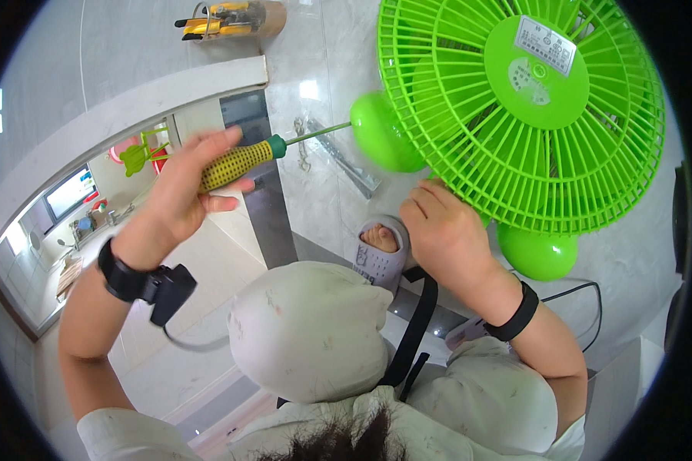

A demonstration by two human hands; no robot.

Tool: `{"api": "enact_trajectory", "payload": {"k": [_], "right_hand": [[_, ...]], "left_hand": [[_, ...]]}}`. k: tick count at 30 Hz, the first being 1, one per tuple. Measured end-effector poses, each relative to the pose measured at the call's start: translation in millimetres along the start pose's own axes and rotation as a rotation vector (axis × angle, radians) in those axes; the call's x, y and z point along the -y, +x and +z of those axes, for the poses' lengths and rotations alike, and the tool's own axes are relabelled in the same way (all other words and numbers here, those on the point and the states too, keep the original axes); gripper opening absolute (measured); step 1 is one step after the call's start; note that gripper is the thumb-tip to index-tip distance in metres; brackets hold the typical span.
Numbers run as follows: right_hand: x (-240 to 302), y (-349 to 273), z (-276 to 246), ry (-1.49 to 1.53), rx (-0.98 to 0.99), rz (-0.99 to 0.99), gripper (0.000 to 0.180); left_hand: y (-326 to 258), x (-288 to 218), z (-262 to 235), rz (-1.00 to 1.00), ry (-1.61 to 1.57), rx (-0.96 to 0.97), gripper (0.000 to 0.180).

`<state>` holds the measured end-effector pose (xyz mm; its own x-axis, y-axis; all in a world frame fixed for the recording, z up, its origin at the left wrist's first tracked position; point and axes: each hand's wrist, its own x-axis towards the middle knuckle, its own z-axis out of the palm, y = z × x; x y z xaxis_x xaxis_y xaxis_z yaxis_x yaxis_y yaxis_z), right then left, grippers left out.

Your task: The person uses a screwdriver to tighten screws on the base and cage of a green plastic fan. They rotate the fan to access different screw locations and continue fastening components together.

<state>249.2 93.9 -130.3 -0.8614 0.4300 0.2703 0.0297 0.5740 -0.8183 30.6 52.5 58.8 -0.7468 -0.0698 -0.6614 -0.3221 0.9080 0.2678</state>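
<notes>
Item 1. Left hand (pixel 183 188): fist closed around the yellow, dimpled handle of a screwdriver (pixel 238 163). The handle lies across the palm with the thumb along its top, a hold that looks suited to turning and pressing along the shaft. A black wrist strap with a small black box hangs below the wrist.

Item 2. Screwdriver: green collar and thin green shaft run out from the left hand, away to its right, with the tip meeting the rounded green motor housing (pixel 380 134) at the back of the fan. The shaft is nearly level, aimed straight at the housing, presumably at a fastener there; the fastener itself cannot be made out.

Item 3. Right hand (pixel 442 230): fingers curled closed against the lower rim of the green fan grille (pixel 515 115), apparently bracing the fan so it does not shift under the tool. Whether it pinches a rib or only presses is unclear. Black band on the wrist.

Item 4. Fan: bright green, lying tipped, grille face just beyond the right hand; a round green foot (pixel 538 253) sits just right of that hand.

Item 5. Surroundings: pale glossy floor; grey slipper (pixel 380 257) near the right hand; a metal bracket (pixel 342 157) beneath the shaft; a yellow tool (pixel 223 19) well beyond the left hand.
</notes>
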Motion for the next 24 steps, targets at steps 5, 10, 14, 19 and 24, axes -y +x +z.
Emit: {"api": "enact_trajectory", "payload": {"k": [5,10,14,19,24], "right_hand": [[-1,-2,3,-0.025,0.013,-0.006,0.018],[1,-1,-1,0.005,0.134,0.038,0.018],[1,3,-1,-0.013,0.028,-0.007,0.024],[1,1,1,-0.003,0.022,0.029,0.023],[1,0,1,0.005,0.061,0.012,0.017]], "left_hand": [[20,4,-25,0.234,0.518,0.145,0.027],[33,33,-28,1.179,0.939,0.099,0.02],[16,22,-17,0.93,0.741,0.029,0.026],[9,-17,-4,-0.231,0.039,0.154,0.033],[16,-14,-10,0.201,0.692,0.341,0.018]]}}
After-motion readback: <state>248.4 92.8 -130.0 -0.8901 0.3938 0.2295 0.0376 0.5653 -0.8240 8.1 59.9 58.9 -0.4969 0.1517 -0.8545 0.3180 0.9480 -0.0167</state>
